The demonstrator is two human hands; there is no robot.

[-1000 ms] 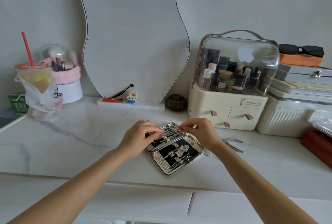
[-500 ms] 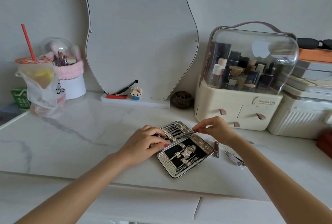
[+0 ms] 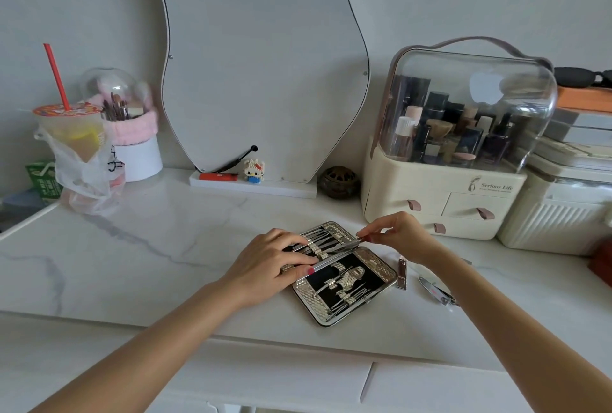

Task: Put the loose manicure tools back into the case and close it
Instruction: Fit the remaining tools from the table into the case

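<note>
Left hand (image 3: 270,265) lies flat; right hand (image 3: 402,237) pinches, fingertips together.

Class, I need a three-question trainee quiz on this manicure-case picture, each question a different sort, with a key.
1. True or false: the manicure case is closed.
2. The right hand pinches: A) a slim metal tool B) a lighter C) a brush.
3. Fill in: two loose nail clippers lie on the marble top to the case's ____.

Key: 1 false; 2 A; 3 right. The left hand rests on the case.

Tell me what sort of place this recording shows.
Most likely a dressing table at home: a mirror leans against the wall, a clear-lidded box of cosmetics stands beside it, and a pot of makeup brushes sits at left.
</note>
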